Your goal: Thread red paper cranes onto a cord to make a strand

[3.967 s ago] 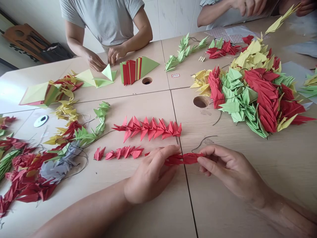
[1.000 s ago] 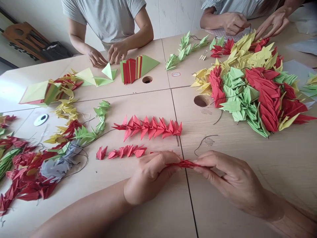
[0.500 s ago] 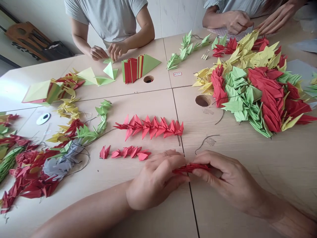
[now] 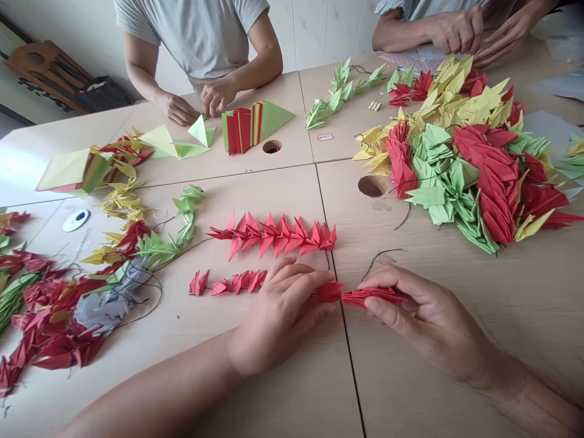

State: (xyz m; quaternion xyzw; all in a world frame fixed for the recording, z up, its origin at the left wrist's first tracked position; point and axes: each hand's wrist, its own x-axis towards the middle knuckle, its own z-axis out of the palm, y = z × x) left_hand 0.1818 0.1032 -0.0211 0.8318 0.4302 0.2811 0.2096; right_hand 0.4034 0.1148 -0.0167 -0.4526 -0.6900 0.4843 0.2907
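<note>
My left hand (image 4: 283, 316) is closed on a folded red paper piece (image 4: 330, 292) that sticks out past its fingertips. Beside it, my right hand (image 4: 429, 322) pinches a flat bundle of folded red paper (image 4: 374, 296) between thumb and fingers. The two red pieces meet end to end over the table seam. Several red folded pieces on a thread (image 4: 241, 281) lie to the left, running toward my left hand and partly hidden by it. Behind both hands rests a longer red folded-paper string (image 4: 278, 236). A dark cord (image 4: 381, 258) lies just beyond my right hand.
Piles of red, yellow and green folded-paper strings lie at right (image 4: 488, 170) and left (image 4: 68, 316). A fanned stack of paper (image 4: 246, 129) and a binder clip (image 4: 376, 102) are farther back. Two co-workers' hands (image 4: 219, 96) (image 4: 460, 33) work across the table.
My hands have moved slightly apart, the left one leftward, exposing more of the red paper between them. The short red string has bunched and is more covered by my left hand.
</note>
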